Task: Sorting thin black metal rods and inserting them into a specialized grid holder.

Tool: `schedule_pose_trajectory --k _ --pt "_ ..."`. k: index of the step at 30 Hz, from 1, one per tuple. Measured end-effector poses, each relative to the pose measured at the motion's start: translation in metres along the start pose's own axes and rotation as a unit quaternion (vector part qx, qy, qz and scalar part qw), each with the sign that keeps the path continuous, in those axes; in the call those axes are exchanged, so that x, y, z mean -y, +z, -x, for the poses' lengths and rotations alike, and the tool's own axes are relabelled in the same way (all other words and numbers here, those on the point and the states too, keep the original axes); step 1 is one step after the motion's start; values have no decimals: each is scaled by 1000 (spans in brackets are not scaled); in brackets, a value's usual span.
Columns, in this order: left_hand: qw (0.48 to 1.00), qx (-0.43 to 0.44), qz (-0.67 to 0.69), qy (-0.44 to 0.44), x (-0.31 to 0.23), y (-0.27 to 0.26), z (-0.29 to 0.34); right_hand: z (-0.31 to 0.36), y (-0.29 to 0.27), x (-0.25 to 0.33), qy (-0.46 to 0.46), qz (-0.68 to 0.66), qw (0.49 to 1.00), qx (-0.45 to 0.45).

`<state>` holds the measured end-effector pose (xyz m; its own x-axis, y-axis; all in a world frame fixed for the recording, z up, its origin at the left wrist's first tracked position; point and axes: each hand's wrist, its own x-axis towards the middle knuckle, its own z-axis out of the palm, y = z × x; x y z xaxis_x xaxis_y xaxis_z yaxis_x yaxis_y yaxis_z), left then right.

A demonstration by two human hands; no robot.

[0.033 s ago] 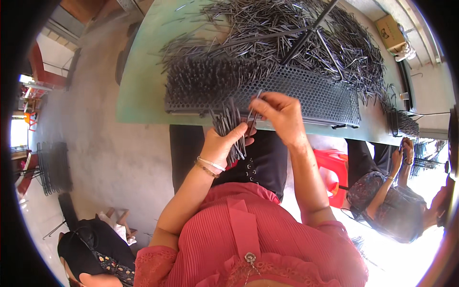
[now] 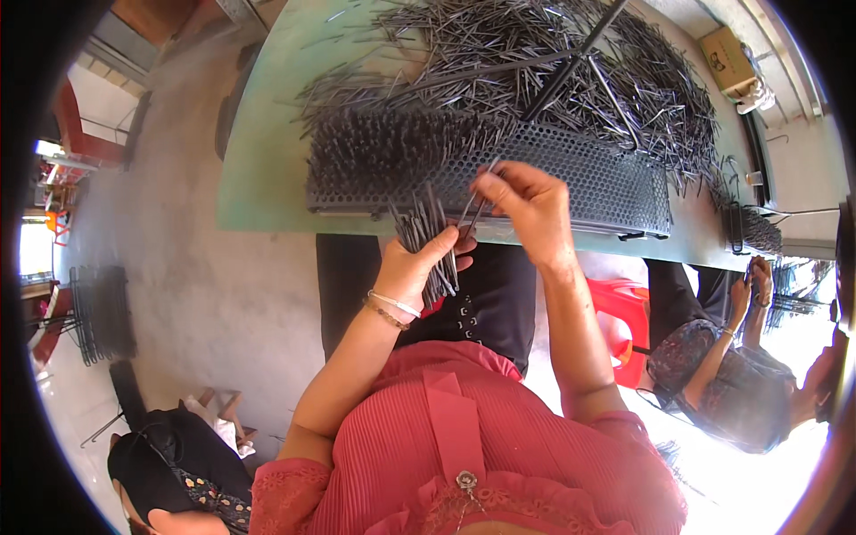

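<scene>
My left hand (image 2: 417,259) is closed round a bundle of thin dark sticks (image 2: 428,236), held upright in front of the table edge. My right hand (image 2: 528,207) pinches the upper end of a thin dark stick (image 2: 482,194) between thumb and fingers. The lower end of that stick reaches down to the left fingertips. Just beyond both hands lies a black perforated rack (image 2: 580,178) with hexagonal holes. Its left part is packed with upright dark sticks (image 2: 392,147), while the holes on its right side show bare.
A large heap of loose dark sticks (image 2: 499,67) covers the far part of the pale green table (image 2: 259,169). Black metal bars (image 2: 553,85) rise over the rack. A red plastic stool (image 2: 615,312) stands at the right, beside a seated person (image 2: 731,374). Another person (image 2: 178,464) sits lower left.
My right hand has shifted slightly up and to the right, tilting the stick it pinches. The left hand and its bundle stay almost in place.
</scene>
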<state>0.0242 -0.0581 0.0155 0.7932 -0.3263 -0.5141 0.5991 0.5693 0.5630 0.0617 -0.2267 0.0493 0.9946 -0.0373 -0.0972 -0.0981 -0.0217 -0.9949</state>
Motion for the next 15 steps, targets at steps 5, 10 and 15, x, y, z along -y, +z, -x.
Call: schedule_pose_trajectory --k 5,10,15 --pt "998 29 -52 -30 -2 16 -6 -30 -7 -2 -130 -26 986 -97" --pt "997 13 -42 -65 10 1 -18 -50 0 -17 -204 76 972 -86" --pt "998 37 -42 -38 11 0 -13 -56 -1 -21 -213 113 970 -45"
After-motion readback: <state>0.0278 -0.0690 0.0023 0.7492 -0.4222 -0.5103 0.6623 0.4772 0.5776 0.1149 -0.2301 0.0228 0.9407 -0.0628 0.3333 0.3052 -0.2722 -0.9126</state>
